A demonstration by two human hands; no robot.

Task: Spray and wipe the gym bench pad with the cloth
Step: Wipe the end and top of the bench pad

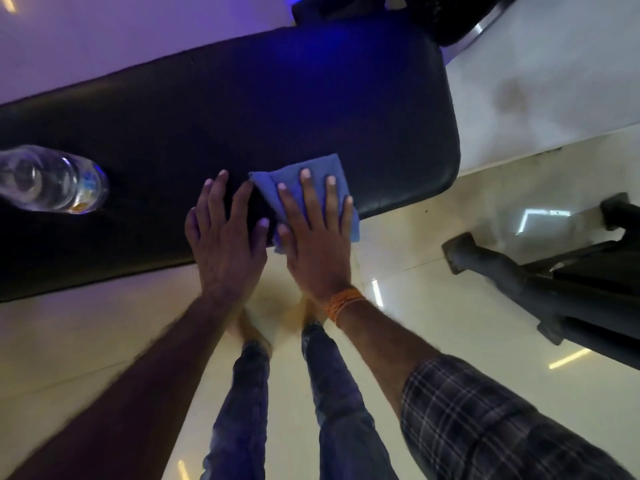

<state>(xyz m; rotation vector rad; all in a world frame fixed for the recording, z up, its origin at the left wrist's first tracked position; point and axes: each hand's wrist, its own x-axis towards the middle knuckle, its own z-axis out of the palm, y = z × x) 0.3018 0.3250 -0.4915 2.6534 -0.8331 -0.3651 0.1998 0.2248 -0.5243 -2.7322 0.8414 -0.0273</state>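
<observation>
Gym bench pad (242,109), black, runs slantwise across the view above the pale floor (450,306); the folded blue cloth (268,185) lies on its near edge toward the right end, pressed flat under the right hand (315,244), fingers straight and spread; the left hand (225,244) rests flat on the pad just beside it, fingers wide, holding nothing; a clear bottle (48,181) sits on the pad's left part. Wiping looks under way; spray marks cannot be made out; most of the pad likely remains.
</observation>
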